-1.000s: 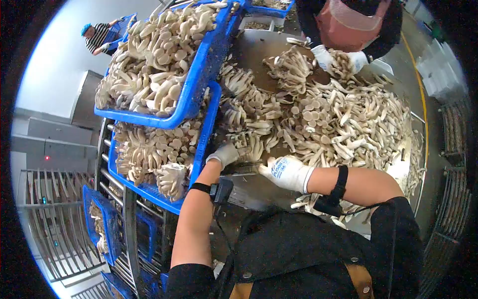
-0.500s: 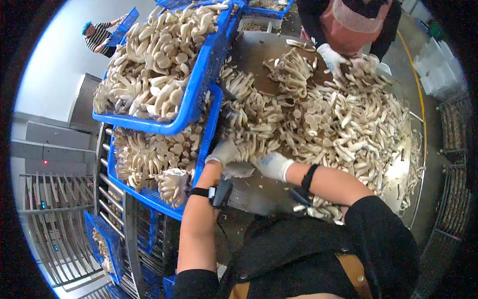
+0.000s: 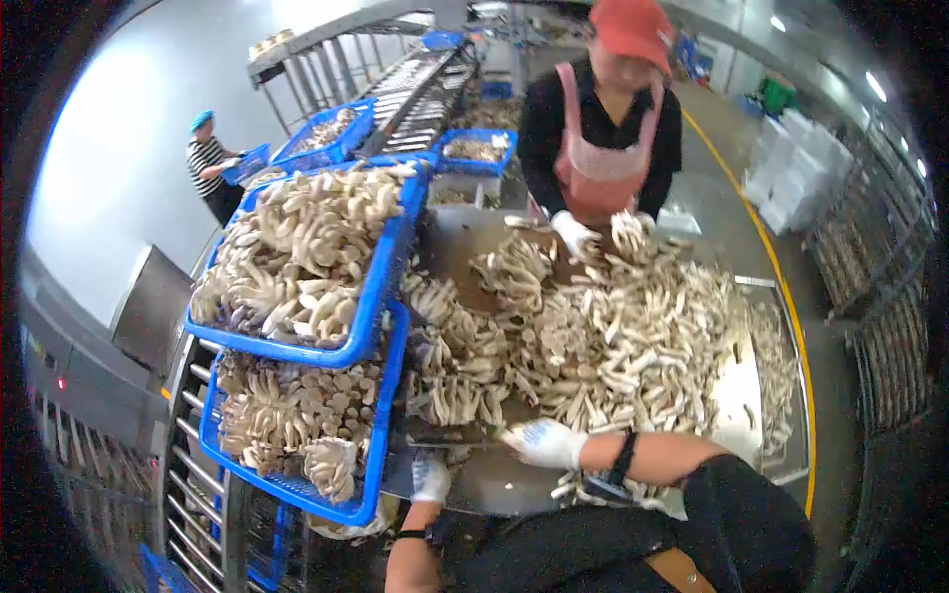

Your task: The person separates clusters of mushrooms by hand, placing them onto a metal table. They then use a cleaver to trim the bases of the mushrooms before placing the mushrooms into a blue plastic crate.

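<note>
Steel bench (image 3: 494,484) carries a heap of mushrooms (image 3: 613,336) across its middle and far edge. Right hand (image 3: 542,442), gloved, lies at the near edge, fingers curled onto a mushroom cluster (image 3: 465,400). Left hand (image 3: 430,478) rests below it beside the blue crate (image 3: 381,395); its grip cannot be made out.

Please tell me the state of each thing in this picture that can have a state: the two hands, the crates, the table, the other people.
left hand: gloved, low at table edge, grip unclear.
right hand: gloved, resting at the mushroom pile's near edge.
mushroom pile: loose, spread over the table.
table: metal, near edge bare.
upper blue crate: heaped full.
lower blue crate: filled.
co-worker's gloved hand: in the far mushrooms.
</note>
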